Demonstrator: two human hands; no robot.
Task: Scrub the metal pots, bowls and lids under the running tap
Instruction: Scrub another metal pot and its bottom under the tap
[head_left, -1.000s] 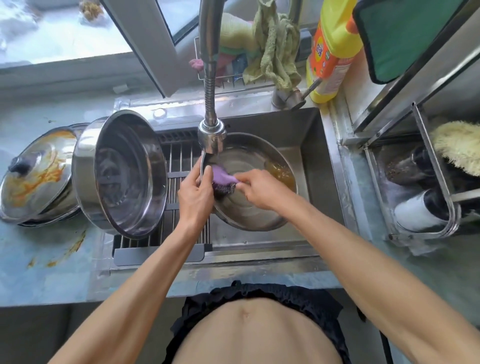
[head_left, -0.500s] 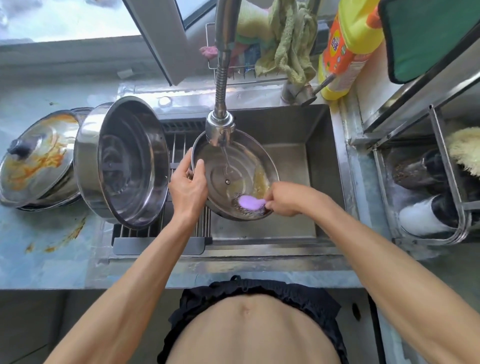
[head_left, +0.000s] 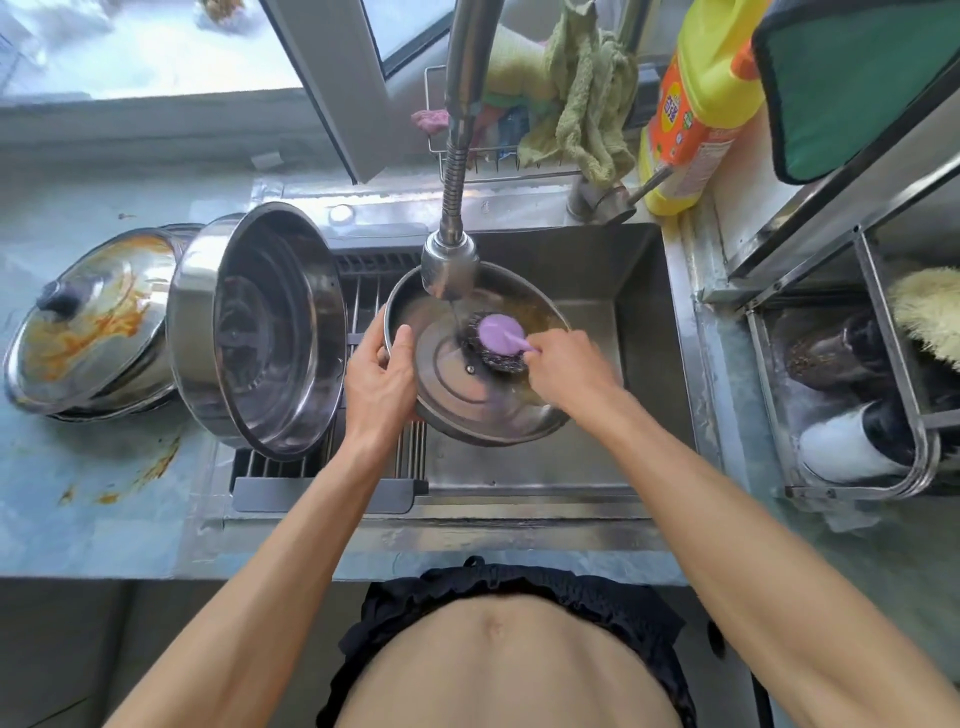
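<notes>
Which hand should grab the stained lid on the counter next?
Left. The left hand is nearer the stained lid; the right hand grips the purple scrubber.

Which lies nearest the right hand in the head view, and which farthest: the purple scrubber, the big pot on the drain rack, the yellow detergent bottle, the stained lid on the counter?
From the right hand:
1. Purple scrubber, held in its fingers, on the lid in the sink.
2. Big pot, on its side left of the sink.
3. Yellow detergent bottle, back right corner.
4. Stained lid, far left counter.
</notes>
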